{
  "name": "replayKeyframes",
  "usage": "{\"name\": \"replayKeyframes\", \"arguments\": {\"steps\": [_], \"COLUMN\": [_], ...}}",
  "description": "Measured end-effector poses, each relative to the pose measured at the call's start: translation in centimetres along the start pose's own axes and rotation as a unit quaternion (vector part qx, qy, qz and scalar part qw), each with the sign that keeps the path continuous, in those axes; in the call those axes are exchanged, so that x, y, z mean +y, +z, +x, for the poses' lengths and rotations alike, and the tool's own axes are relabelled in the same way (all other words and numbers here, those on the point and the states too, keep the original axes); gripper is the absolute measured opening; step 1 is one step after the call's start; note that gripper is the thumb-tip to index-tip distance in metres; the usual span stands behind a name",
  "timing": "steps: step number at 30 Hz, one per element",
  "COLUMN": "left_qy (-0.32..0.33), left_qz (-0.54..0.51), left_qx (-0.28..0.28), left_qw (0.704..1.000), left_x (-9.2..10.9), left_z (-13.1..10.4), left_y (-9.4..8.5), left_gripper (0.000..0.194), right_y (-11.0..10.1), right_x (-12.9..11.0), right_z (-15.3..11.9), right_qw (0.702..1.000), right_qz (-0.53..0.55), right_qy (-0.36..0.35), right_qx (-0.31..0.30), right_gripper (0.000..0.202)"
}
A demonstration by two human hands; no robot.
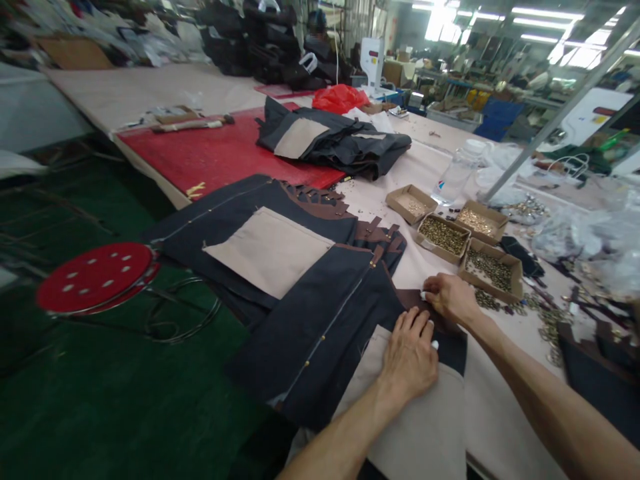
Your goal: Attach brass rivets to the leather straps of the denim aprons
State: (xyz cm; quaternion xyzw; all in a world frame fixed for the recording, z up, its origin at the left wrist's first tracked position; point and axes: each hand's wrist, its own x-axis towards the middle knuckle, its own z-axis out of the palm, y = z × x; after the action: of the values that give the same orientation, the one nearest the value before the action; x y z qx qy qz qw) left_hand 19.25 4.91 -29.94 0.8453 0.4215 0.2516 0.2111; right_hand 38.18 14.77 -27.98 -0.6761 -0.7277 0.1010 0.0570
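A dark fabric panel with a beige pocket [425, 420] and brown trim lies at the near table edge. My left hand [411, 353] rests on it palm down, fingers stretched over the cloth by the pocket's upper edge. Just beyond, my right hand [450, 297] pinches the panel's brown trim [411, 297] between thumb and fingers. White wrapping covers some fingertips on both hands. To the left, overlapping dark panels [320, 333] carry a line of small brass-coloured studs, another beige pocket [273, 250] and brown straps [377, 253].
Small cardboard boxes of metal fittings [443, 252] stand right of the panels, with loose rings [550, 327] beside them. A clear plastic jug [453, 177] is behind. Further off lie a red sheet [215, 150] and folded dark fabric [345, 143]. A red stool [97, 277] stands left.
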Motion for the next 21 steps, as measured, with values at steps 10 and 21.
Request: {"name": "replayKeyframes", "arguments": {"steps": [10,21], "left_qy": [0.006,0.01], "left_qz": [0.011,0.013], "left_qx": [0.009,0.022], "left_qw": [1.0,1.0], "left_x": [0.2,0.4], "left_z": [-0.2,-0.6], "left_y": [0.0,0.0], "left_gripper": [0.046,0.044], "right_y": [-1.5,1.6], "right_x": [-1.7,1.8], "right_z": [0.5,-1.1], "right_qw": [0.962,0.981], "right_qz": [-0.153,-0.027], "right_qy": [-0.201,-0.191], "right_qx": [-0.103,0.021], "right_gripper": [0.016,0.014]}}
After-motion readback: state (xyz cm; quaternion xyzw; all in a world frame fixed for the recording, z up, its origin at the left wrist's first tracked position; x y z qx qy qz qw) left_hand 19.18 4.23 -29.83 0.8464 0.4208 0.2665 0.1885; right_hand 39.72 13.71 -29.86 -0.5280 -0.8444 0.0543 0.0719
